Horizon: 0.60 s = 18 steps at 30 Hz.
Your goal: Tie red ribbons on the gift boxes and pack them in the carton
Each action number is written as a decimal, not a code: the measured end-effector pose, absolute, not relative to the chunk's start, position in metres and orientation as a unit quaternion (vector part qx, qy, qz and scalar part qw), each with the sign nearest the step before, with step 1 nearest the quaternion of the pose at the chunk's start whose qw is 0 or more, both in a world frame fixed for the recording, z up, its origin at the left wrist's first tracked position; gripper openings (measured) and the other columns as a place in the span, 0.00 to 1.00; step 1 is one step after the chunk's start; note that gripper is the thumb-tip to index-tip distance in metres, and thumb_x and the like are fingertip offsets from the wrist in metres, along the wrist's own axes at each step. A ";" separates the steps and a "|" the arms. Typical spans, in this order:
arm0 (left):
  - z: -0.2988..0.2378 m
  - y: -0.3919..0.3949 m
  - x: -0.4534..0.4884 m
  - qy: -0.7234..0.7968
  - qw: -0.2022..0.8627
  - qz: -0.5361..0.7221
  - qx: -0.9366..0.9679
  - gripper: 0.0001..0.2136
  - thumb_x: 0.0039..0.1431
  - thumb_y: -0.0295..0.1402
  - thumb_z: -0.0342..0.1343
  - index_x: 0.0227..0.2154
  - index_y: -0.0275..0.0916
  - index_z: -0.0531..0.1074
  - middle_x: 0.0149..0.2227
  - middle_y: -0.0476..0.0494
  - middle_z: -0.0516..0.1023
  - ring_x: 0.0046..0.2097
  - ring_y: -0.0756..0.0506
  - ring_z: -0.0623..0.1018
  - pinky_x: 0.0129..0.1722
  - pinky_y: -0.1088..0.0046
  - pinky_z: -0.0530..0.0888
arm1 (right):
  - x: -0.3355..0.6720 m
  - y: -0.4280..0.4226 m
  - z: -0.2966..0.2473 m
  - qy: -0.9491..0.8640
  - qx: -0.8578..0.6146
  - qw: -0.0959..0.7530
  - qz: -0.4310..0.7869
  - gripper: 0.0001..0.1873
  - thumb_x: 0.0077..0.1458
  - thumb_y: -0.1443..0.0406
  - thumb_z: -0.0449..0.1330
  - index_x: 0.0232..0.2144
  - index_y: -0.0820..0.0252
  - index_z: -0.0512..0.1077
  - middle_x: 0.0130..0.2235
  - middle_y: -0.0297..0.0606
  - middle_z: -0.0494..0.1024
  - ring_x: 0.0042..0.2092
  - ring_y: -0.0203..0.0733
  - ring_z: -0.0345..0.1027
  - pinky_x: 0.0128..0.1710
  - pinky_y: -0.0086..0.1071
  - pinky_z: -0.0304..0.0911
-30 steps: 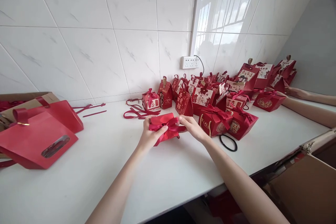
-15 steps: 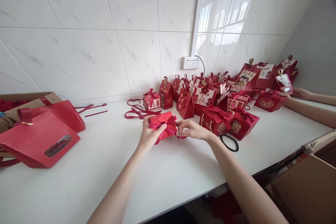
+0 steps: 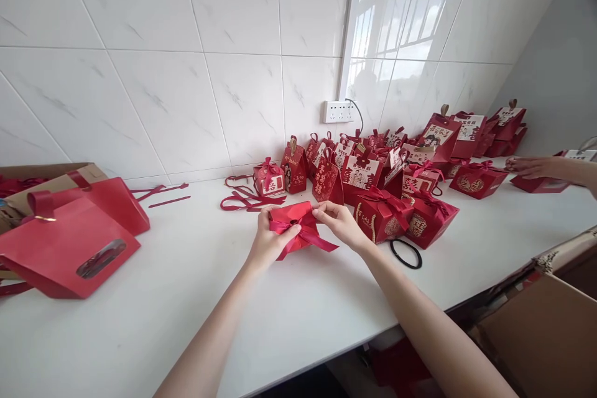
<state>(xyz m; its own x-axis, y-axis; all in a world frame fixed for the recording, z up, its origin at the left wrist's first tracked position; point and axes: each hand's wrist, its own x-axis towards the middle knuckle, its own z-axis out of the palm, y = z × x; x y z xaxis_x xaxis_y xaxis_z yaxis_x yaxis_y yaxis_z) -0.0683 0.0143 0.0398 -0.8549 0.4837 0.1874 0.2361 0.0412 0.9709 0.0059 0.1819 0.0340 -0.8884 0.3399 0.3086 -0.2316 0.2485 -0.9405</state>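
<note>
A small red gift box [image 3: 293,214] with a red ribbon [image 3: 311,234] around it lies on the white counter [image 3: 196,298] in front of me. My left hand [image 3: 267,241] grips its left side, thumb pressed on the ribbon's knot. My right hand [image 3: 339,222] pinches the ribbon at the box's right top. One ribbon tail trails down to the right onto the counter.
Several finished red gift boxes [image 3: 382,180] crowd the back right. A black hair tie [image 3: 405,254] lies beside them. Loose ribbons [image 3: 242,199], red bags [image 3: 69,242] and a cardboard box [image 3: 41,183] are at left. Another person's hand [image 3: 532,166] reaches in at right. A carton [image 3: 545,323] stands below.
My right hand has shifted up to the box's top and a ribbon tail now hangs free at the right. The other person's hand has drawn back to the right.
</note>
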 end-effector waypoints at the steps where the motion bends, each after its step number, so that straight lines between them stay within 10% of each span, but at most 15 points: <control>1: 0.040 0.014 -0.068 0.713 0.098 0.646 0.254 0.26 0.40 0.37 0.64 0.42 0.41 0.59 0.42 0.43 0.70 0.46 0.44 0.72 0.47 0.63 0.67 | 0.005 0.181 0.034 -0.742 -0.033 0.237 0.626 0.22 0.45 0.48 0.60 0.23 0.62 0.68 0.36 0.40 0.74 0.39 0.43 0.69 0.44 0.40 0.65; 18: 0.039 0.014 -0.069 0.702 0.115 0.649 0.268 0.26 0.42 0.39 0.63 0.43 0.42 0.58 0.43 0.43 0.71 0.46 0.43 0.73 0.47 0.64 0.68 | 0.010 0.176 0.039 -0.701 -0.011 0.199 0.684 0.20 0.51 0.50 0.56 0.27 0.62 0.69 0.30 0.35 0.72 0.36 0.39 0.69 0.43 0.39 0.67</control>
<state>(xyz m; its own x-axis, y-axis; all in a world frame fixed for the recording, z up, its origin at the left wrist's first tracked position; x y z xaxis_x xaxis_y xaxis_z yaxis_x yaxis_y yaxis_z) -0.0689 0.0135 0.0392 -0.8294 0.5263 0.1872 0.2279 0.0129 0.9736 0.0098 0.1762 0.0390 -0.9207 0.2876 0.2640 -0.2569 0.0629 -0.9644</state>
